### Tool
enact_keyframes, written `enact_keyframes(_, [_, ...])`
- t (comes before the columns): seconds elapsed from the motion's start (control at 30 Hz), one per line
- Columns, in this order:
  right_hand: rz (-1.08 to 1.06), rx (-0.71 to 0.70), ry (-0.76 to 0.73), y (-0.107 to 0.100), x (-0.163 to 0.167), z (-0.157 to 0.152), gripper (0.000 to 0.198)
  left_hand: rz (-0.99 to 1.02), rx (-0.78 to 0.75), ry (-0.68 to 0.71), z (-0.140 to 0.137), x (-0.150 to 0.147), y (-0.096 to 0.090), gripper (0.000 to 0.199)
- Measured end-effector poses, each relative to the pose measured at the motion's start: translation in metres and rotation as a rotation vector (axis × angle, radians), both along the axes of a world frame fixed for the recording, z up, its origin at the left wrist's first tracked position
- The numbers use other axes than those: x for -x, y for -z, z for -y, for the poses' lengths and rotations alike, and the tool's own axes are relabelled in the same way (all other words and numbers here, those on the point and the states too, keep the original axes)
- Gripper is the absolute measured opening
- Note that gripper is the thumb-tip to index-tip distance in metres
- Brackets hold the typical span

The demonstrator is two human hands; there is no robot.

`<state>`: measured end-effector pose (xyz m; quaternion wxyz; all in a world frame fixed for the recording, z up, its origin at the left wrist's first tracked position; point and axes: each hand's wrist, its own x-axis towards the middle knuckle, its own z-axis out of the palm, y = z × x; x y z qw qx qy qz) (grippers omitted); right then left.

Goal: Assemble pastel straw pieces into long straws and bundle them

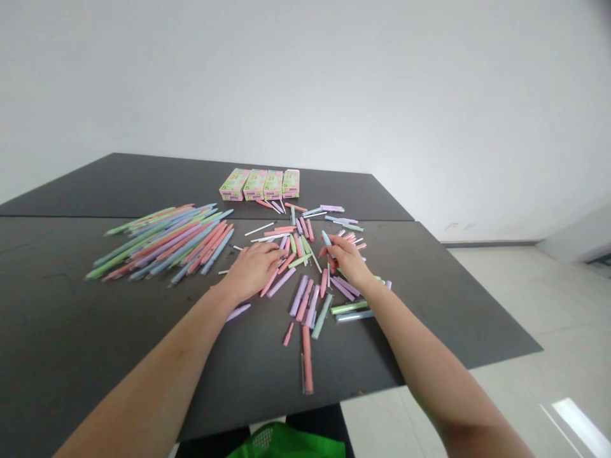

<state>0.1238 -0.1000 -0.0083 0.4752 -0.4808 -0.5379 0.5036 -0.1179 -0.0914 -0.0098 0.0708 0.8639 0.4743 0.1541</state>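
Observation:
Pastel pen parts lie loose across the dark table around both my hands. In my right hand, a blue pen piece with a tapered end is pinched between thumb and fingers, pointing up and away from me. My left hand rests palm down at the left edge of the loose parts, fingers stretched over them; what lies beneath is hidden. Purple barrels, a green barrel and a thin white refill lie around the hands. Nearest me is a coral barrel with a clear strip.
A heap of long pastel pens lies to the left on the table. Several pink and green boxes stand side by side behind the parts. The table's right edge drops to a tiled floor; a white wall rises behind.

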Motion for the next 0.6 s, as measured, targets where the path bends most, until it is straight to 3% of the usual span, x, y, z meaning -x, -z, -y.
enact_keyframes(0.33, [0.194, -0.056, 0.016, 0.0098, -0.0019, -0.0011, 0.019, 0.014, -0.020, 0.021, -0.0061, -0.0057, 0.0048, 0.033])
enact_keyframes(0.47, [0.276, -0.102, 0.081, 0.0102, -0.0046, -0.0027, 0.020, -0.020, -0.032, -0.024, -0.0023, -0.0078, 0.0005, 0.031])
enact_keyframes(0.6, [0.257, -0.061, 0.076, 0.0100, -0.0035, -0.0036, 0.019, -0.044, -0.069, -0.107, -0.0004, -0.0103, -0.0001, 0.026])
